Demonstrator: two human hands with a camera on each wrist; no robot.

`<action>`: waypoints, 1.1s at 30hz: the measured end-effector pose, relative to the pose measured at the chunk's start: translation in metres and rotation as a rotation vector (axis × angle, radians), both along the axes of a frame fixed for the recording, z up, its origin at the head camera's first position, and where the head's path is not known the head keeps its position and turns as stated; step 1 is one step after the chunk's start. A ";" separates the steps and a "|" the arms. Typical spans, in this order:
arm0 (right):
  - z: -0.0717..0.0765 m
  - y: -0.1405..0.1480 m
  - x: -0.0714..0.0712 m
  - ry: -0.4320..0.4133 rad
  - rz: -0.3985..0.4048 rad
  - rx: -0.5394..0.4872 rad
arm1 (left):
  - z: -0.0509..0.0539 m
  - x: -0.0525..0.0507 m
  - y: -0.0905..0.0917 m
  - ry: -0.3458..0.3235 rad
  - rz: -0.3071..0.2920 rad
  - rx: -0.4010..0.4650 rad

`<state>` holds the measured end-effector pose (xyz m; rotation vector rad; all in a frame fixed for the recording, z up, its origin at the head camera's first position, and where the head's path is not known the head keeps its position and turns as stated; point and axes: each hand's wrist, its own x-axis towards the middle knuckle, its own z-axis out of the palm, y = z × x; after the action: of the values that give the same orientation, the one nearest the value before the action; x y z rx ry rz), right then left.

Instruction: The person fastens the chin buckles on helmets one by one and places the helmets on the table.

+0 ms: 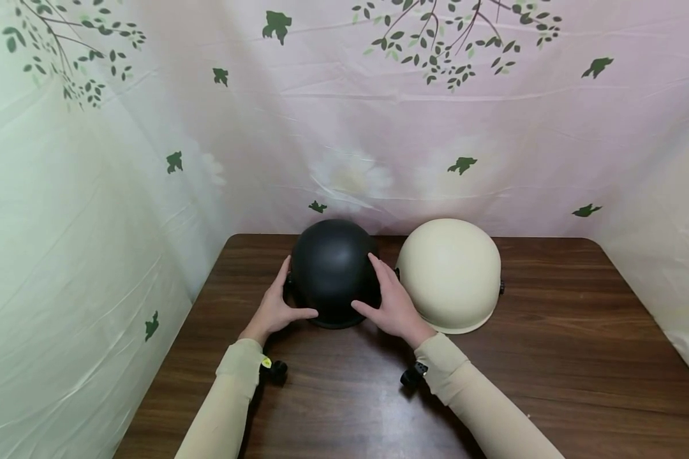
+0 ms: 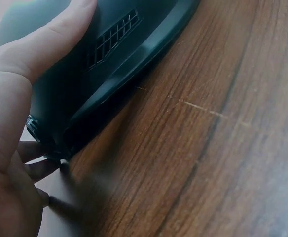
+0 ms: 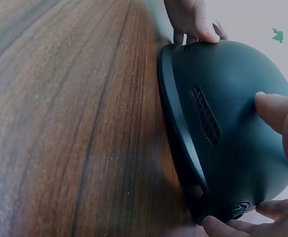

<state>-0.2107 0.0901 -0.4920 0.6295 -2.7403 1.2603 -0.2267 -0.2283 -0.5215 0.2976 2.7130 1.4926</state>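
Observation:
A black helmet [image 1: 333,271] stands dome up at the back of the table, with a ridged vent [image 3: 205,116] in its shell and a round side knob [image 3: 239,210]. My left hand [image 1: 272,312] grips its left side, thumb across the shell and fingers round the side near the rim. On the opposite side my right hand [image 1: 396,306] holds it, thumb on the shell and fingertips by the knob. Close to the right hand sits a cream helmet [image 1: 450,274], also dome up. The inside of both helmets is hidden.
Dark wood-grain table [image 1: 563,357] lies under everything. A printed curtain [image 1: 356,127] with leaves and birds hangs right behind the table's back edge, and pale cloth [image 1: 80,242] closes off the left side. Each wrist carries a small black camera [image 1: 277,372].

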 end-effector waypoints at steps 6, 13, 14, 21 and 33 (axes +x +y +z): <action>0.002 -0.002 0.004 0.012 -0.005 0.024 | -0.001 0.002 -0.001 0.015 0.004 0.040; 0.003 -0.002 0.005 0.011 -0.004 0.022 | 0.004 0.005 0.000 0.033 0.017 0.033; 0.003 -0.002 0.006 0.011 -0.003 0.021 | 0.005 0.005 0.000 0.031 0.019 0.028; 0.005 -0.003 0.007 0.003 0.004 0.009 | 0.010 0.008 0.001 0.077 0.008 0.007; 0.005 0.000 0.006 0.010 0.037 -0.072 | 0.020 0.013 0.002 0.108 0.010 -0.003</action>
<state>-0.2044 0.0903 -0.4871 0.6807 -2.6733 1.3528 -0.2133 -0.2264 -0.5018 0.3752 2.8027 1.5177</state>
